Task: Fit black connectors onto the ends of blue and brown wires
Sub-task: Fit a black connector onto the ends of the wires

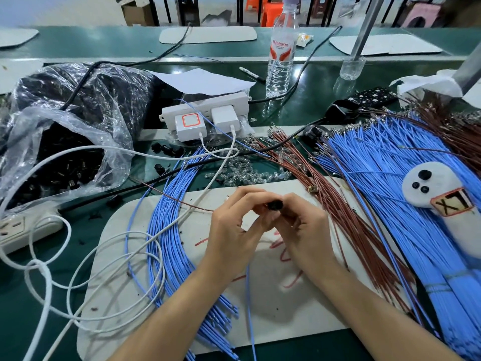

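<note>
Black connector [275,205] pinched between left hand [234,230] and right hand [303,225]

From my remote seat, a dark green-topped workbench [325,82] fills most of the view, and its glossy surface throws back soft, even light from above. Behind it runs a second green bench [130,43] carrying pale rounded-corner mats [208,35]. A grey metal post [364,29] rises at the right. Beyond I see a pale floor [65,9], black metal furniture legs [168,11], orange plastic stools [270,11], a brown cardboard box [135,11] and a pink boxy shape [421,14] too blurred to identify.
</note>
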The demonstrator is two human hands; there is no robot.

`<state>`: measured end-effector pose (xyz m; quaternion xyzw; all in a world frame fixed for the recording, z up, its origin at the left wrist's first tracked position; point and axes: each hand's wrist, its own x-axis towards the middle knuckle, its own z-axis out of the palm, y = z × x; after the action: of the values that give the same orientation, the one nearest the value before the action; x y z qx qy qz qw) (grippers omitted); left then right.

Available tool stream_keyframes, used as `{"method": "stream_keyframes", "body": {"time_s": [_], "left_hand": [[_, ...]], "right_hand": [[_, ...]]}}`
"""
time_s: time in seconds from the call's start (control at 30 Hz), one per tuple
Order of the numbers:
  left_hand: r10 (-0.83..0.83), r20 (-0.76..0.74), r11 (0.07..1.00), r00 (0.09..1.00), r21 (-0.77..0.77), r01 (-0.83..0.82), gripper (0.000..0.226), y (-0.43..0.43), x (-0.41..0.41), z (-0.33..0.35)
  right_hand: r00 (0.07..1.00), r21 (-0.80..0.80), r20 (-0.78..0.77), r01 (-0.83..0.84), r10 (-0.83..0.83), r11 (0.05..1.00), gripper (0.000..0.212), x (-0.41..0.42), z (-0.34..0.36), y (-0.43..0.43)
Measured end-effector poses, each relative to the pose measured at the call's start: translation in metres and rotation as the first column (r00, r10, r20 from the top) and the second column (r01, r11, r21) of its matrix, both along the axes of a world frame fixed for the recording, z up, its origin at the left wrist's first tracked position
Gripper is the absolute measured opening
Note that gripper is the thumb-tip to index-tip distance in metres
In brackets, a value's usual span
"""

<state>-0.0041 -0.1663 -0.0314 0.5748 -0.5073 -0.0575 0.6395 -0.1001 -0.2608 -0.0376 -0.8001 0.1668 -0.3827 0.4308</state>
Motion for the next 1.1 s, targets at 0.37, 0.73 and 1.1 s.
{"method": "stream_keyframes", "body": {"time_s": [0.37,0.73,1.1], "left_hand": [[-0.009,-0.012,1.0,1.0,-0.023,0.009,0.019,0.003,0.0,0.003],[-0.057,-0.101,0.997,0.993,0.054,0.062,0.033,-0.002,0.004,-0.003],[0.028,-0.15,0.995,0.988,0.1,-0.013,0.028,-0.003,0.005,-0.008]], "right_hand": [[1.0,0.024,0.009,-0.015,0.015,1.0,0.009,0.003,-0.002,0.004],[0.999,0.191,-0.009,-0.031,0.034,0.981,0.025,0.0,0.008,-0.011],[0.972,0.244,0.214,-0.151,0.099,0.958,0.008,-0.01,0.027,-0.016]]}}
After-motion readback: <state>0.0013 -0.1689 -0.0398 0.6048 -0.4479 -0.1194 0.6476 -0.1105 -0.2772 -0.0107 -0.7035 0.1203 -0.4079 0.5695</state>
